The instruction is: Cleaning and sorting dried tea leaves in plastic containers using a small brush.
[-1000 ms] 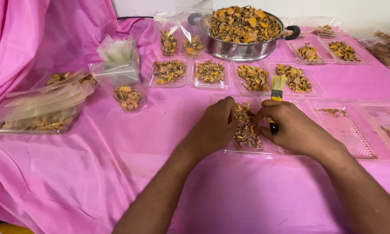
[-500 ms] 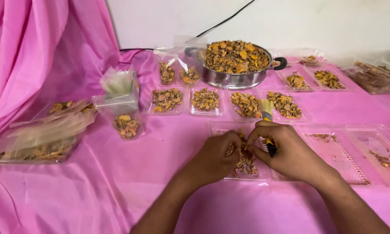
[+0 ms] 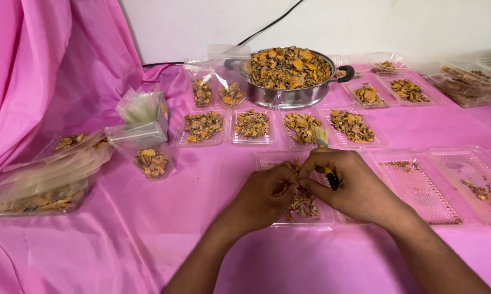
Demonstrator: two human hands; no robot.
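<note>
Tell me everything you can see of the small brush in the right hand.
The small brush has pale yellowish bristles fanned at the top, a metal-looking ferrule and a handle showing yellow and black. It stands nearly upright, bristles up, tucked into the right hand with its lower part hidden by the fingers, above the clear tray of dried pieces.

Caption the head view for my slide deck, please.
Two hands, left hand and right hand holding a small brush, pick dried pieces over a clear tray.
</note>
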